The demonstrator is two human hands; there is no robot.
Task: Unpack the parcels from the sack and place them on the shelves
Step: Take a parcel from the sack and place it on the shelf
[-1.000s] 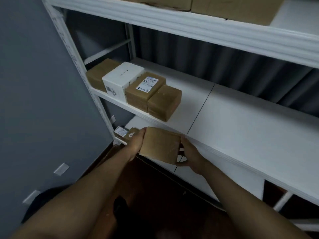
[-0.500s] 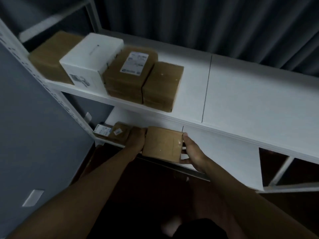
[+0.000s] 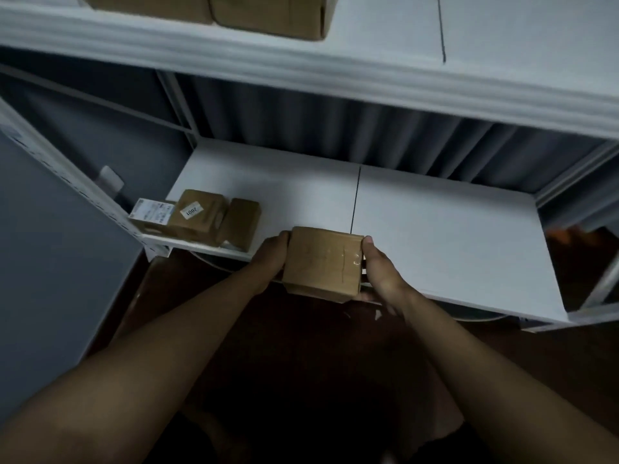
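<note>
Overhead, the upper shelf (image 3: pixel 368 58) is a wide white board with brown boxes (image 3: pixel 268 11) sitting on it at the top edge of the view. Below it the lower shelf (image 3: pixel 452 236) is a white board in two panels with a dark seam between them, backed by a grey curtain (image 3: pixel 368 139). At that shelf's front left corner three small parcels (image 3: pixel 197 217) stand side by side, touching: one with a white printed label on top, one with a small sticker reading 2001, one plain. A brown cardboard parcel (image 3: pixel 323 262) sealed with clear tape sits at the front edge of the lower shelf, just left of the seam and apart from the three. The left hand (image 3: pixel 269 259) presses its left side and the right hand (image 3: pixel 380 269) its right side, each grip clamped on the box with the thumb on top
</note>
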